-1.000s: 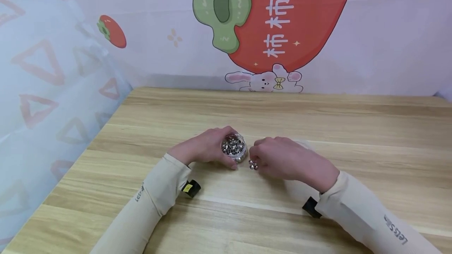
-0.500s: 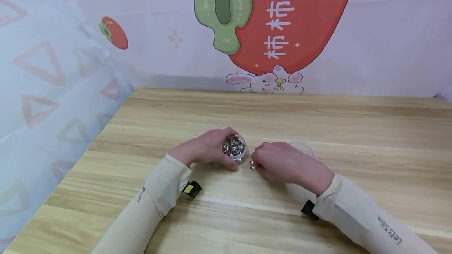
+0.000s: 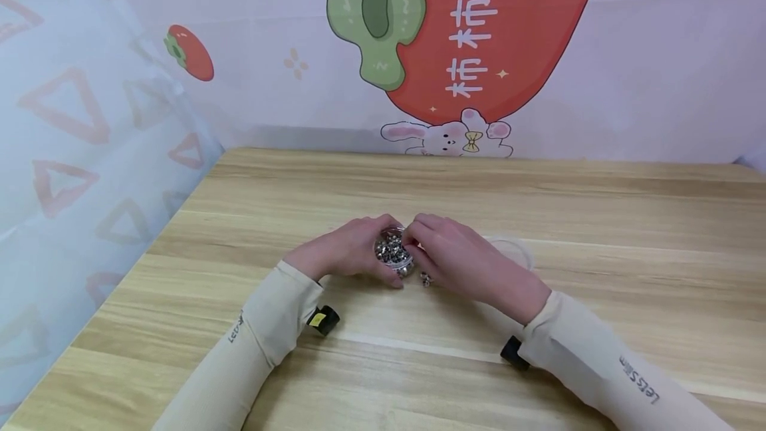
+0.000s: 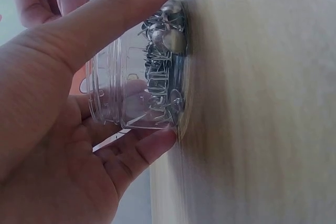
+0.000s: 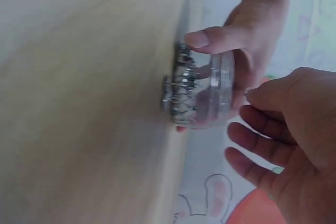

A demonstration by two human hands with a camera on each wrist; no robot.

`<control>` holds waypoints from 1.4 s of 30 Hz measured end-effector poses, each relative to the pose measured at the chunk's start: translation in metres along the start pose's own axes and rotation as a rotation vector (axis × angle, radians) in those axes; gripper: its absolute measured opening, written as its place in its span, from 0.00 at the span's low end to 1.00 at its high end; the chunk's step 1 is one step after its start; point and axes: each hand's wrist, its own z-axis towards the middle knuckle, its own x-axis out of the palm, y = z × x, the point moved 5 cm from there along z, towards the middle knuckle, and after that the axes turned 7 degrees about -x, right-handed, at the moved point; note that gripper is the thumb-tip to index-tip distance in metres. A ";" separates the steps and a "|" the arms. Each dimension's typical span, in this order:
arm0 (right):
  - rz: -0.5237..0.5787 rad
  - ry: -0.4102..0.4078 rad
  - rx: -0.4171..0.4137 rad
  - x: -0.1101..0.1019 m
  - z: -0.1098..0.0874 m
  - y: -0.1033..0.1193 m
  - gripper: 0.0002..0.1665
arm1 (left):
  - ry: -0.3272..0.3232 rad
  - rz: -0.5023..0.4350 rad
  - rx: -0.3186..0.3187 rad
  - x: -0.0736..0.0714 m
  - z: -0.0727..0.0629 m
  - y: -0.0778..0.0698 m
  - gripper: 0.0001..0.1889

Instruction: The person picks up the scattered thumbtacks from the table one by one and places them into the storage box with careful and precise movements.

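My left hand (image 3: 358,248) is curled round a clear screw-top jar (image 4: 131,85), thumb on one side and fingers on the other. Silver thumbtacks (image 4: 160,61) fill the jar's lower part; it stands upright on the table. Over its mouth is my right hand (image 3: 457,255), thumb and index finger together. In the right wrist view, a tiny shiny bit, apparently a thumbtack (image 5: 245,93), shows at those fingertips; most of it is hidden. Beside the jar, a few loose thumbtacks (image 3: 426,279) lie on the table, partly below my right hand.
A clear round lid (image 3: 519,249) lies on the wooden table (image 3: 299,191), partly covered by my right hand and wrist. Black wrist cameras (image 3: 324,320) sit under both forearms. A printed cloth (image 3: 257,85) hangs behind the table's far edge.
My right hand has gone from the loose thumbtacks on the table up and left to the jar's mouth. The left hand and jar stay in place.
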 end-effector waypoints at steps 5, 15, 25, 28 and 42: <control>-0.003 -0.008 -0.007 0.006 -0.001 -0.003 0.28 | 0.007 -0.003 0.005 -0.001 -0.001 -0.001 0.44; 0.011 0.123 0.043 0.008 -0.004 -0.007 0.73 | 0.018 -0.017 -0.005 -0.001 0.000 -0.001 0.49; 0.145 0.186 0.080 -0.008 -0.008 -0.021 0.45 | 0.016 -0.022 -0.004 -0.001 -0.001 -0.001 0.44; 0.196 0.212 0.055 -0.007 -0.008 -0.021 0.20 | 0.019 -0.027 -0.011 -0.001 -0.002 -0.001 0.44; 0.263 0.280 -0.085 0.014 -0.007 -0.011 0.14 | 0.013 -0.027 -0.006 -0.001 -0.001 0.001 0.44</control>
